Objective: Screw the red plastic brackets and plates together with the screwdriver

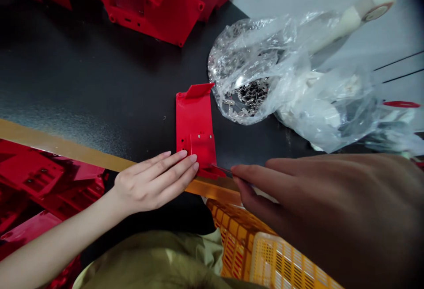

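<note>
A flat red plastic panel (195,116) lies on the black tabletop (99,72), with a raised flap at its far end. The fingertips of my left hand (154,183) press on its near end. My right hand (318,209) comes in from the right, and its thumb and finger pinch a thin metal pin (222,170) at the panel's near corner. Just beyond the panel sits a clear plastic bag of small metal parts (245,77). The pin's tip is hidden behind the red corner.
Large red plastic housings (155,6) stand at the table's far side, and more red parts (39,178) lie at lower left past a tan edge strip (66,145). A bag of white parts (324,112) lies right. A yellow plastic crate (251,245) sits below.
</note>
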`<state>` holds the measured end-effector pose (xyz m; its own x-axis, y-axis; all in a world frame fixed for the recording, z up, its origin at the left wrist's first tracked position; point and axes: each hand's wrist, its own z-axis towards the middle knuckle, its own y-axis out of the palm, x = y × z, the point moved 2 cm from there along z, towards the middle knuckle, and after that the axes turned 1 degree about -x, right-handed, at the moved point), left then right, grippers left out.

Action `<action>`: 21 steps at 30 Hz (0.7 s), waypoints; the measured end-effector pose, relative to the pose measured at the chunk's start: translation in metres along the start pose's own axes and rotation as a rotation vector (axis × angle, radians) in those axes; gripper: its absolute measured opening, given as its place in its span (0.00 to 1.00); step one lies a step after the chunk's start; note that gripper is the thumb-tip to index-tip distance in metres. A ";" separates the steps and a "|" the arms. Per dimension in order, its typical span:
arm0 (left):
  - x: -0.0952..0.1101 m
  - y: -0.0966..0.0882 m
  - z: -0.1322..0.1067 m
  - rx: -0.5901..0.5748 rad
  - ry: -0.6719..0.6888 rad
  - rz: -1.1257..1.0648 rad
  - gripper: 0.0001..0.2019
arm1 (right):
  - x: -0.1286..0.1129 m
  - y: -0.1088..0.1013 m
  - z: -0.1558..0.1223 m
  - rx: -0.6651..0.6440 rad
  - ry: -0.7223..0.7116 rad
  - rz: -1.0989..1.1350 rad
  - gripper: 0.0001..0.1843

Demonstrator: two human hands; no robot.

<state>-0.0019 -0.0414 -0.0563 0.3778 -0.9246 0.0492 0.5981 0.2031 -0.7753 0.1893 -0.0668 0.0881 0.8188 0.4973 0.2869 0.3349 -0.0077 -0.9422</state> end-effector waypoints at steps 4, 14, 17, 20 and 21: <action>0.000 0.002 -0.002 0.021 0.000 -0.008 0.16 | -0.003 -0.008 0.011 -0.072 -0.001 -0.019 0.11; 0.001 0.007 -0.008 0.029 -0.016 -0.038 0.17 | 0.005 -0.008 0.030 -0.138 -0.112 0.005 0.13; 0.001 0.007 -0.007 0.035 -0.023 -0.036 0.16 | 0.006 -0.009 0.035 -0.155 -0.152 -0.019 0.15; 0.001 0.007 -0.007 0.038 -0.030 -0.028 0.15 | 0.006 -0.011 0.045 -0.183 -0.170 -0.024 0.18; 0.001 0.007 -0.006 0.035 -0.030 -0.026 0.15 | 0.005 -0.011 0.048 -0.190 -0.176 -0.020 0.18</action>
<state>-0.0021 -0.0431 -0.0653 0.3827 -0.9196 0.0883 0.6323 0.1910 -0.7508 0.1676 -0.0221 0.0914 0.7231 0.6418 0.2553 0.4454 -0.1508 -0.8826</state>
